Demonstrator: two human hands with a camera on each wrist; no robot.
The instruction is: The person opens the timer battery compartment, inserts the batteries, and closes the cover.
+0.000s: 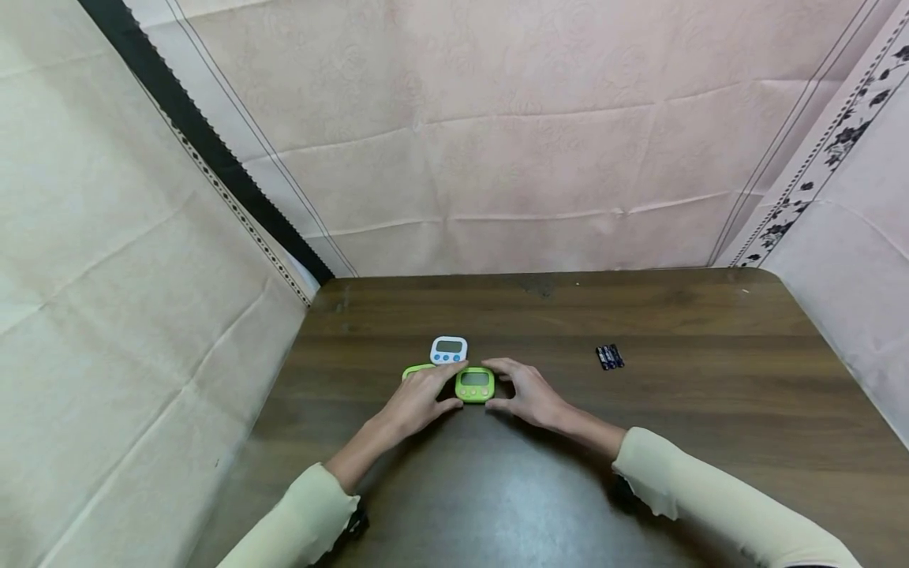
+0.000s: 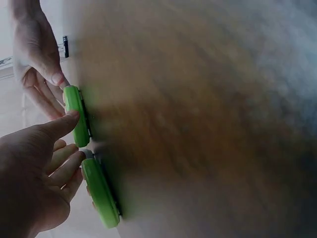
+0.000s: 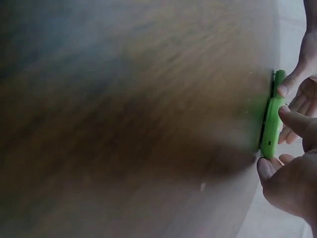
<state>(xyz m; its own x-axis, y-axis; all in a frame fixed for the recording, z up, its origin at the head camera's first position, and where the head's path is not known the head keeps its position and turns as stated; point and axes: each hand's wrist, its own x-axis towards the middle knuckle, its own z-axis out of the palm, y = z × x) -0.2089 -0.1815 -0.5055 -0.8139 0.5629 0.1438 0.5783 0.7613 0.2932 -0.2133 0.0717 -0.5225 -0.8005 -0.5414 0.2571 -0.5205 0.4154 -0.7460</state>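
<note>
A bright green plastic timer, a flat box with round corners [image 1: 475, 385], is at the brown wooden tabletop, right between the left hand [image 1: 426, 392] and the right hand [image 1: 529, 393]. The grip of the left hand is narrow and holds the green timer's left side, with the thumb near the bottom corner and a pointing finger by the top one. The grip of the right hand is narrow too, and it pinches the right side the same way. The green timer's grey screen is at the far end and its small buttons are near the person, so its top points away from the body. Its long way seems to run side to side, from one hand to the other. A second green plastic timer [image 2: 101, 193] peeks out by the left hand's fingers, mostly hidden from above. A white plastic timer with blue buttons [image 1: 449, 349] lies just behind, a bit to the left. Some small dark batteries [image 1: 610, 357] lie well off to the right on the tabletop [image 1: 682, 394]
</note>
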